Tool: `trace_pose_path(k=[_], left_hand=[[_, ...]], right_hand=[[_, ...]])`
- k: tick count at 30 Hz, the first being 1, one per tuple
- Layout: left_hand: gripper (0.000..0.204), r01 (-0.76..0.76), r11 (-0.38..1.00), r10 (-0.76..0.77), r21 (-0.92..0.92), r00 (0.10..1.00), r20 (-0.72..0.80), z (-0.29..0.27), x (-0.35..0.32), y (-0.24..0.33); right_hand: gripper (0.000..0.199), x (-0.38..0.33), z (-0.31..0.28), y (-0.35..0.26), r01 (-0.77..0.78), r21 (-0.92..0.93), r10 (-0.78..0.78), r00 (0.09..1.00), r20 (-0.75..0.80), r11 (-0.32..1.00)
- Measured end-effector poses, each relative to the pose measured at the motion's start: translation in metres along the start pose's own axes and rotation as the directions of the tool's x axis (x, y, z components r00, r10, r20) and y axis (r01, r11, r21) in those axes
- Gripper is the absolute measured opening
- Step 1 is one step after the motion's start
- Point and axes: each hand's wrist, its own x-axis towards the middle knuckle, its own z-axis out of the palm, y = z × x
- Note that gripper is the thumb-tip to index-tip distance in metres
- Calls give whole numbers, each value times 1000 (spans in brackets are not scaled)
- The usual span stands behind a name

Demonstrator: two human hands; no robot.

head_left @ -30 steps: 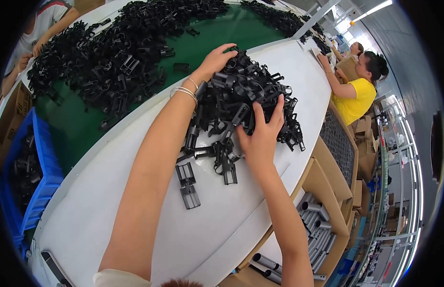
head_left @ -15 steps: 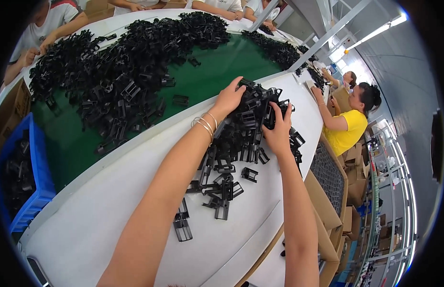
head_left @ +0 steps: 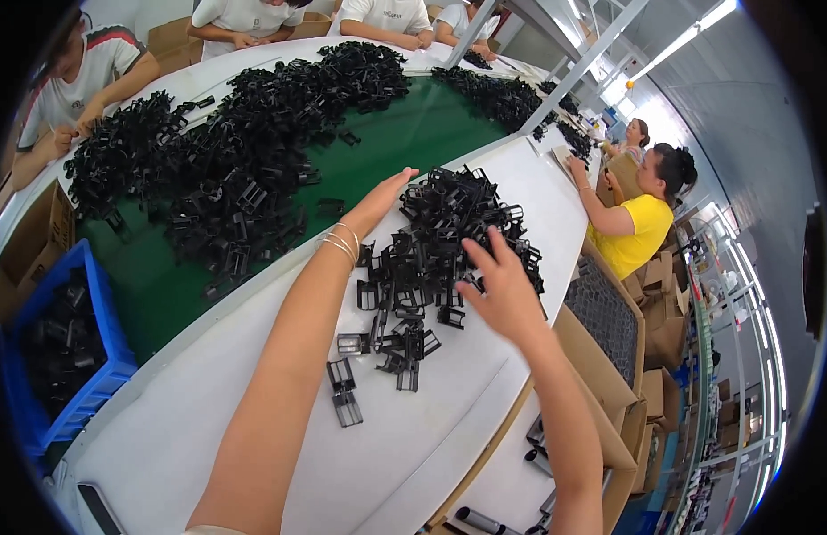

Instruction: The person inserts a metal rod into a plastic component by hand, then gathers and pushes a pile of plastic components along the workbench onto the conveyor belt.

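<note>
A heap of black plastic frame-like parts (head_left: 449,209) lies on the white tabletop (head_left: 244,357) before me. Along its far left edge, my left hand (head_left: 384,198) is held flat with fingers stretched out and nothing visible in it; thin bangles circle that wrist. My right hand (head_left: 504,290) hovers over the heap's near right side, its fingers spread and empty. Toward me the parts thin out into a loose trail, ending in a pair of ladder-shaped pieces (head_left: 344,392) that lie end to end.
Left of my table runs a green conveyor belt (head_left: 378,143) piled with similar black parts. A blue crate (head_left: 97,312) holds more. Co-workers sit across the belt; a person in yellow (head_left: 641,227) works at right, beside an open carton (head_left: 601,312). Metal tubes (head_left: 485,520) lie below my right forearm.
Both hands have come off the top of the heap. My left hand drew back left, while my right hand moved nearer with its fingers spreading. The view shifted slightly.
</note>
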Motion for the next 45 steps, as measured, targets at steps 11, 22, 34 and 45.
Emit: trace_pose_path(k=[11, 22, 34, 45], left_hand=[[63, 75, 994, -79, -75, 996, -44, -8, -72, 16], [49, -254, 650, 296, 716, 953, 70, -16, -169, 26], [64, -227, 769, 220, 597, 972, 85, 6, -99, 17], [75, -300, 721, 322, 624, 943, 81, 8, -100, 11]], right_hand=[[44, -82, 78, -137, 563, 83, -566, 825, 6, 822], [41, -22, 84, -59, 435, -180, -456, 884, -98, 882], [39, 16, 88, -23, 387, -283, -432, 894, -121, 878], [40, 55, 93, 14, 187, -304, -242, 958, -155, 934]])
